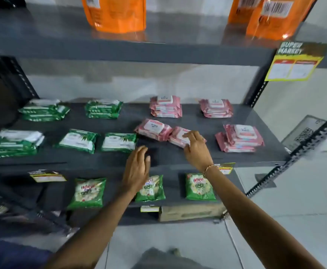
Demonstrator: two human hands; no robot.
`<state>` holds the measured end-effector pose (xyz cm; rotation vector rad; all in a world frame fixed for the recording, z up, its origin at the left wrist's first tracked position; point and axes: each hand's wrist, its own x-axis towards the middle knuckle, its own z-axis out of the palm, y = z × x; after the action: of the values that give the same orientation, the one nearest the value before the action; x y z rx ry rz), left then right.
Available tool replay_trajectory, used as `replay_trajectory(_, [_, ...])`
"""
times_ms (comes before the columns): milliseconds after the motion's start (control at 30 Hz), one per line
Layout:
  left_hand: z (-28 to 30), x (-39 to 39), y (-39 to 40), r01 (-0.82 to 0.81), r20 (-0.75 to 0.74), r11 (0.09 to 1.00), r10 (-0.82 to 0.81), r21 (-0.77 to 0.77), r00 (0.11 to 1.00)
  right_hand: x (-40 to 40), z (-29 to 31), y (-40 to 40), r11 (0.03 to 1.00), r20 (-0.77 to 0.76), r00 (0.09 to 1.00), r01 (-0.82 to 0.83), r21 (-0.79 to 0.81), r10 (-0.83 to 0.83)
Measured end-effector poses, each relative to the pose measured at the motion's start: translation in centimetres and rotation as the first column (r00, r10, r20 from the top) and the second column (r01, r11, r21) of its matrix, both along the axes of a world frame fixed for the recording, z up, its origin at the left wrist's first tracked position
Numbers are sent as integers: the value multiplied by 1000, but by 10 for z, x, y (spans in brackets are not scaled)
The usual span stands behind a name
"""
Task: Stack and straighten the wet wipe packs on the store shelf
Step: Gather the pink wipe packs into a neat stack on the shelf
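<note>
Pink and green wet wipe packs lie on the dark middle shelf (178,158). My right hand (196,147) rests on a loose pink pack (178,137), fingers on top and thumb at its near edge. A second loose pink pack (153,129) lies askew just left of it, touching. Pink stacks stand at the back (166,106), the back right (216,108) and the front right (240,137). My left hand (136,168) hovers open over the shelf's front edge, holding nothing. Two single green packs (78,140) (119,142) lie left of centre, beside green stacks (15,142) (45,110) (103,109).
Orange pouches (115,14) stand on the shelf above. Green detergent packets (88,192) (199,186) sit on the shelf below, with a cardboard box (189,212) under them. A yellow price sign (294,64) hangs on the right upright. Price tags line the shelf edge.
</note>
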<state>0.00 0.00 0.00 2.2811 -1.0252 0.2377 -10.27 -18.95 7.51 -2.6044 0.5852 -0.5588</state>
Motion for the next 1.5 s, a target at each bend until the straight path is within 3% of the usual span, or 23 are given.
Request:
replay_trajectory(67, [-13,-2,-3,-44,-14,997,45,58,999,9,-5,-19,998,-120,992,52,19,-49])
replay_trajectory(133, [-31,-7,-3,-52,76,989,42,135,996,18,-10,-34,995,-269,961,85,60,-66])
replay_trajectory(267, [-40,-3,2,-98,147,965,63,243,987,35,-17,-54,992,-414,910,71,109,-20])
replay_trajectory(500, [-57,-1,0,-241,256,964,205,117,945,43,-9,-79,961,-622,771,256,101,-140])
replay_trajectory(600, [-59,6,0,-246,283,958,199,144,938,44,-3,-89,924,-584,782,358,134,-218])
replay_trajectory(733, [-73,12,1,-227,385,973,190,53,903,63,4,-79,909,-356,891,367,199,-282])
replay_trajectory(833, [-75,14,3,-197,442,980,170,15,881,88,9,-66,941,-272,949,231,248,-161])
replay_trajectory(1033, [-71,15,4,-196,443,978,142,78,885,130,15,-29,976,-328,938,-40,214,110])
replay_trajectory(1200, [-70,13,8,-160,384,981,107,109,917,147,17,-16,987,-384,909,-144,73,161])
replay_trajectory(1300, [-67,8,5,-169,319,984,143,58,937,154,22,-20,973,-433,871,-215,87,232])
replay_trajectory(1367, [-55,2,-2,-145,262,989,142,-6,955,158,28,-24,962,-489,829,-232,142,272])
replay_trajectory(1433, [-32,-6,-18,-69,186,995,82,-77,979,159,35,-26,947,-443,845,-202,250,298])
replay_trajectory(1500, [5,-13,-43,-56,-84,979,40,-196,996,163,39,-31,901,-357,891,-117,417,281])
